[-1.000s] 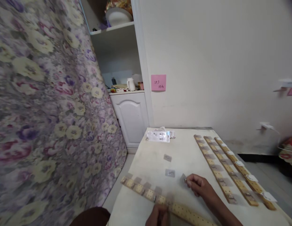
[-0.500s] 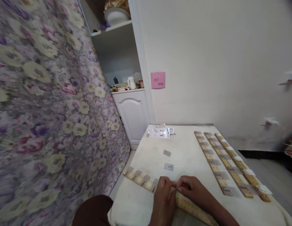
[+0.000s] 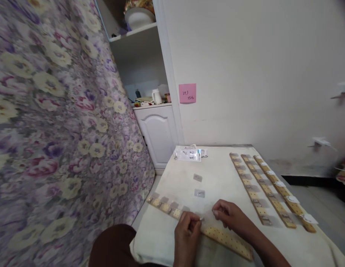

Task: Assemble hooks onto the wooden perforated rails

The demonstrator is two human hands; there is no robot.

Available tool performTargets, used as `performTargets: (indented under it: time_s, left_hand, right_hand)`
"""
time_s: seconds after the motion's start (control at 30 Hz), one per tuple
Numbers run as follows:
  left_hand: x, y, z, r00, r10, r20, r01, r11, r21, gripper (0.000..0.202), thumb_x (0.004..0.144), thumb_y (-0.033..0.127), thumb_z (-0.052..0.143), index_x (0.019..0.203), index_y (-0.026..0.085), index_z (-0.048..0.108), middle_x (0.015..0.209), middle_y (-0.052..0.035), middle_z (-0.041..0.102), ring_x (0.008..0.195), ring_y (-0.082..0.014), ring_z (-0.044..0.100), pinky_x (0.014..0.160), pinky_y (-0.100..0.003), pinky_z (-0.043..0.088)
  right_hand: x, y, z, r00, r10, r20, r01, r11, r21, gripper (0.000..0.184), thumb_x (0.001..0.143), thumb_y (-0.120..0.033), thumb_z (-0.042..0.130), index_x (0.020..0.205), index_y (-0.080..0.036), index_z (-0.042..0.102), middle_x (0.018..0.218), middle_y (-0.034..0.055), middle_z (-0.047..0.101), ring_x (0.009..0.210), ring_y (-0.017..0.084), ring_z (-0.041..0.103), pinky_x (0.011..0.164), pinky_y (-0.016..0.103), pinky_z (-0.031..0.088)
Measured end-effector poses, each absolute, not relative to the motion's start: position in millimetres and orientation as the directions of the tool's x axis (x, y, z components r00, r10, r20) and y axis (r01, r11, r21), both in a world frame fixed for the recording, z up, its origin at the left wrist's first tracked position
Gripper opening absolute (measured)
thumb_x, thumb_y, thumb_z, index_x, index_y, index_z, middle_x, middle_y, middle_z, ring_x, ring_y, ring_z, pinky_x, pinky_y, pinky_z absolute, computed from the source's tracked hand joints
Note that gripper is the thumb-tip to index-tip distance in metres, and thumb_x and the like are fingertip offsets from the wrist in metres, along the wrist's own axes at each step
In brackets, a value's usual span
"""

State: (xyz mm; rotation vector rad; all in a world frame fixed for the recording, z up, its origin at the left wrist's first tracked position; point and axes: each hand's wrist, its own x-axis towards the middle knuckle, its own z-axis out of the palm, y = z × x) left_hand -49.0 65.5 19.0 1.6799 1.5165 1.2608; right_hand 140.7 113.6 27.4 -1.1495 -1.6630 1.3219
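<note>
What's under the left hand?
In this view, the left hand covers part of a pale strip with holes, which shows on both sides of it. The stretch behind the hand is hidden, so I can't tell what's on it there.

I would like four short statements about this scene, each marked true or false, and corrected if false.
1. A square pink paper note is on the white wall. True.
2. The bare right hand touches the note. False: it is over the white-covered table.
3. The bare left hand is at the pale perforated wooden strip in the foreground. True.
4. The white handled jug stands on the table. False: the jug is on the white cabinet's ledge.
</note>
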Motion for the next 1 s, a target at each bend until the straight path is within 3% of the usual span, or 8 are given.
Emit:
performTargets:
  time_s: [0.23,0.5,0.7,1.0]
  left_hand:
    - [-43,49,10,-0.066,0.949,0.308,0.464,-0.244,0.852,0.012,0.082,0.023,0.052,0.07,0.02,0.054,0.072,0.0022,0.049,0.067,-0.0134,0.049,0.063,-0.023,0.038]
    - [-25,30,-32,-0.159,0.977,0.139,0.419,-0.061,0.906,0.014,0.081,0.029,0.049,0.069,0.021,0.048,0.056,0.0085,0.032,0.053,-0.0103,0.036,0.053,-0.02,0.03]
    - [-22,36,-43,-0.123,0.986,0.108,0.541,-0.025,0.84,0.017,0.082,0.031,0.048,0.068,0.021,0.048,0.054,0.0081,0.035,0.053,-0.0105,0.037,0.054,-0.022,0.03]
    - [-23,41,-47,-0.087,0.983,0.159,0.634,-0.068,0.77,0.019,0.084,0.028,0.044,0.067,0.021,0.047,0.057,0.0064,0.038,0.055,-0.0114,0.041,0.056,-0.022,0.031]
  right_hand:
    - [119,104,16,-0.399,0.916,-0.042,0.115,0.004,-0.993,0.011,0.075,-0.024,0.053,0.083,-0.016,0.056,0.061,-0.0056,0.05,0.048,0.009,0.049,0.046,0.02,0.038]
    - [125,106,6,-0.408,0.913,-0.003,0.338,0.147,-0.93,0.015,0.071,-0.016,0.052,0.077,-0.016,0.066,0.062,-0.0016,0.059,0.059,0.011,0.052,0.055,0.021,0.036]
    - [128,113,-6,-0.37,0.929,0.007,0.477,0.197,-0.857,0.02,0.069,-0.014,0.051,0.078,-0.016,0.069,0.07,0.0028,0.067,0.065,0.014,0.057,0.061,0.023,0.039]
    - [131,122,-19,-0.343,0.939,-0.011,0.487,0.168,-0.857,0.02,0.072,-0.018,0.052,0.082,-0.016,0.07,0.076,0.0043,0.07,0.07,0.016,0.061,0.064,0.024,0.043]
